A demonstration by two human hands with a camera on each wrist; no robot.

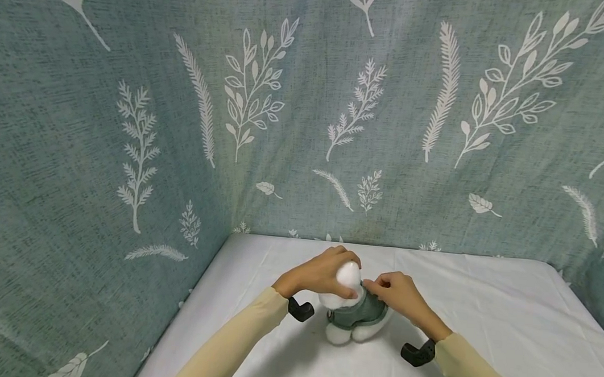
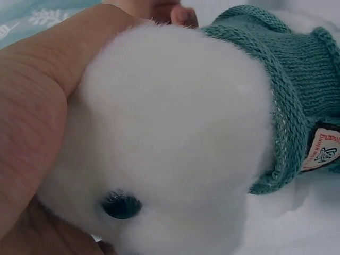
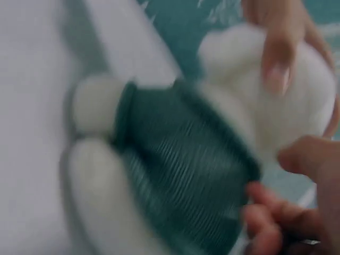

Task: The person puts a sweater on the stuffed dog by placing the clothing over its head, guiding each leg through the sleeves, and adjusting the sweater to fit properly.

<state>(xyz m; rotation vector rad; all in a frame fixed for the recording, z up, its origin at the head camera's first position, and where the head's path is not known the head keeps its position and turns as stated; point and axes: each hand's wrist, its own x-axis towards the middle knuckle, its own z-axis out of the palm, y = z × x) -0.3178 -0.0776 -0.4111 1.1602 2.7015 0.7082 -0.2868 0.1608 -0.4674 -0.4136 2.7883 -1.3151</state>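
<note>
A white plush animal toy (image 1: 348,275) in a green knitted sweater (image 1: 362,314) sits on the white-covered table, leaning slightly. My left hand (image 1: 325,272) grips the toy's head from the left and above, thumb on the near side. One dark eye (image 2: 121,205) shows close up in the left wrist view, with a patterned label (image 2: 323,149) on the sweater. At the back of the neck my right hand (image 1: 396,293) pinches the sweater's neckline with curled fingers. In the blurred right wrist view, its fingertips (image 3: 260,199) touch the sweater edge and its thumb lies beside the white fur.
A white cloth (image 1: 460,299) covers the table. Green-blue curtains (image 1: 305,126) with white leaf prints stand behind and at the sides. Each wrist carries a black camera mount, one on the left (image 1: 301,310) and one on the right (image 1: 418,353).
</note>
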